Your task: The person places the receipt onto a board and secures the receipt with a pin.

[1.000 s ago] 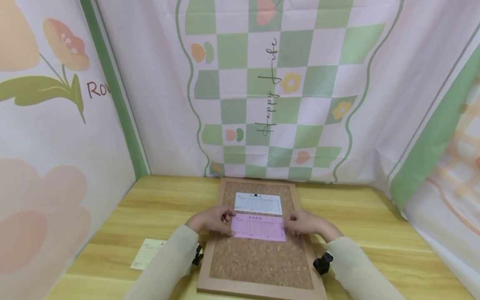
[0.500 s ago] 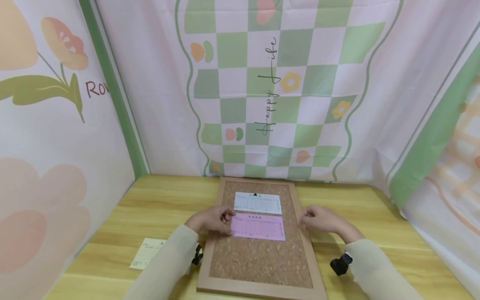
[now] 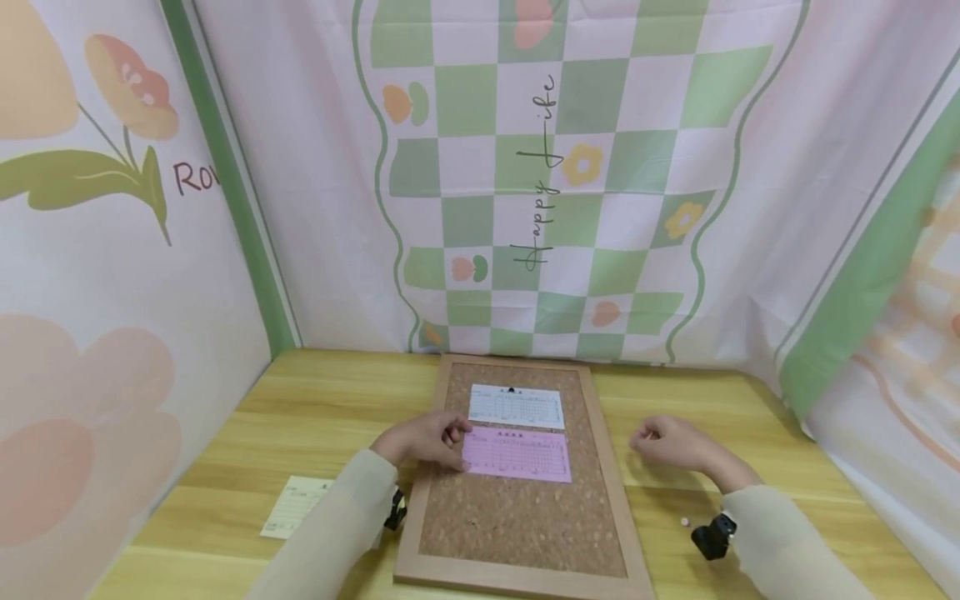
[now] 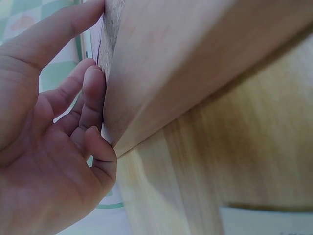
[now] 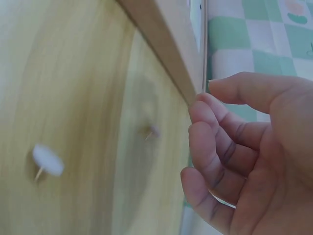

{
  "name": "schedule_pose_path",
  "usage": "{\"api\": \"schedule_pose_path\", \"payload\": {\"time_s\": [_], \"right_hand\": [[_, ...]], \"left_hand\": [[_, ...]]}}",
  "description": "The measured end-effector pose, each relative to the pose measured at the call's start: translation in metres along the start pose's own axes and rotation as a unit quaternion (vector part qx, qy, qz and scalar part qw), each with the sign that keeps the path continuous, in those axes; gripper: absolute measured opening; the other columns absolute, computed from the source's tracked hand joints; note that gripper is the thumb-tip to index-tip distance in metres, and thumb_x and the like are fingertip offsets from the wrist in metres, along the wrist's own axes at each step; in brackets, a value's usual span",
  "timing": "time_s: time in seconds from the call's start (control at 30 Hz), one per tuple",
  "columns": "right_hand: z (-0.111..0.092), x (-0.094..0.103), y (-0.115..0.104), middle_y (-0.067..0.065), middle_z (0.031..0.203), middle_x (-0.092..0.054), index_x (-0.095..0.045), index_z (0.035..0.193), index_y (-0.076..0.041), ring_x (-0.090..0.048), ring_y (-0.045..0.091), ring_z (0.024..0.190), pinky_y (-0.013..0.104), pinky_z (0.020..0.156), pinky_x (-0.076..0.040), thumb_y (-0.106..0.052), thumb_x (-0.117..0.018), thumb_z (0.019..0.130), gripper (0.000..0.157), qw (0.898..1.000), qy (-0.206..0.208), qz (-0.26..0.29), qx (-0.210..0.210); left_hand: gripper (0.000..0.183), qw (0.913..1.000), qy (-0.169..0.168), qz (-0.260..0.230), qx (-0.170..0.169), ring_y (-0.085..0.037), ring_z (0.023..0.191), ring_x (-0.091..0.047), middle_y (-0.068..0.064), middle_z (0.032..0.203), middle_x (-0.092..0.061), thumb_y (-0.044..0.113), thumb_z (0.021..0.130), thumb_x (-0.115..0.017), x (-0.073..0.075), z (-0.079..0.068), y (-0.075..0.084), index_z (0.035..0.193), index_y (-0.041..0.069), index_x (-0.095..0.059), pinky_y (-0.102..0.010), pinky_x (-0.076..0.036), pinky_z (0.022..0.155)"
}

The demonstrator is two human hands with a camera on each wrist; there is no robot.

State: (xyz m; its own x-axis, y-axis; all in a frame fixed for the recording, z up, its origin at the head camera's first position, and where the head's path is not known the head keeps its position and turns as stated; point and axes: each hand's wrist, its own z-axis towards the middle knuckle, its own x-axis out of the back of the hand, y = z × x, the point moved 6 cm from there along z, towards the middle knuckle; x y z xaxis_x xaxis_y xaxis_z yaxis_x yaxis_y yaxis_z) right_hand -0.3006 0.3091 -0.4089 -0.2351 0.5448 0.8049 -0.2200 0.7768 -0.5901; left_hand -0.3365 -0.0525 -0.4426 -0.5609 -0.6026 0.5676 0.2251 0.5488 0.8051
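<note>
The left hand point(image 3: 420, 439) rests at the left side of a corkboard in a light wooden frame point(image 3: 525, 529), its thumb apart from loosely curled fingers; this grip is part-open, touching the left edge of a pink rectangular printed paper form point(image 3: 517, 456) rather than clasping it. That form lies flat on the cork, just below a pale blue printed paper form point(image 3: 516, 408). The right hand point(image 3: 675, 443) hangs over the yellow wood-grain counter point(image 3: 757, 417), right of the board and apart from the pink form; its grip is loosely curled, thumb parted from fingers, and looks empty. Near it on the counter lies a white round-headed thumbtack point(image 5: 48, 160).
</note>
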Motion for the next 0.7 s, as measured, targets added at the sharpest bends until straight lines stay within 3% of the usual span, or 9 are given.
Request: {"api": "schedule_pose_path", "payload": {"time_s": [0.33, 0.7], "right_hand": [[-0.01, -0.001, 0.026, 0.005, 0.07, -0.058, -0.065, 0.092, 0.002, -0.053, 0.018, 0.063, 0.03, 0.056, -0.046, -0.013, -0.061, 0.097, 0.016, 0.999, -0.007, 0.042, -0.028], [-0.013, -0.011, 0.039, 0.003, 0.071, -0.055, -0.06, 0.085, 0.0, -0.052, 0.016, 0.063, 0.027, 0.055, -0.045, -0.016, -0.065, 0.097, 0.02, 0.997, -0.013, 0.062, -0.053]], "left_hand": [[0.055, 1.0, 0.0, -0.005, -0.003, -0.017, 0.085, -0.044, -0.01, 0.097, -0.051, 0.005, 0.081, -0.083, 0.0, 0.001, 0.0, 0.129, 0.0, -0.055, -0.031, -0.038, 0.073], [0.055, 1.0, 0.004, 0.0, -0.001, -0.017, 0.084, -0.044, -0.01, 0.097, -0.051, 0.006, 0.082, -0.083, 0.0, -0.002, 0.001, 0.129, 0.0, -0.056, -0.031, -0.038, 0.073]]}}
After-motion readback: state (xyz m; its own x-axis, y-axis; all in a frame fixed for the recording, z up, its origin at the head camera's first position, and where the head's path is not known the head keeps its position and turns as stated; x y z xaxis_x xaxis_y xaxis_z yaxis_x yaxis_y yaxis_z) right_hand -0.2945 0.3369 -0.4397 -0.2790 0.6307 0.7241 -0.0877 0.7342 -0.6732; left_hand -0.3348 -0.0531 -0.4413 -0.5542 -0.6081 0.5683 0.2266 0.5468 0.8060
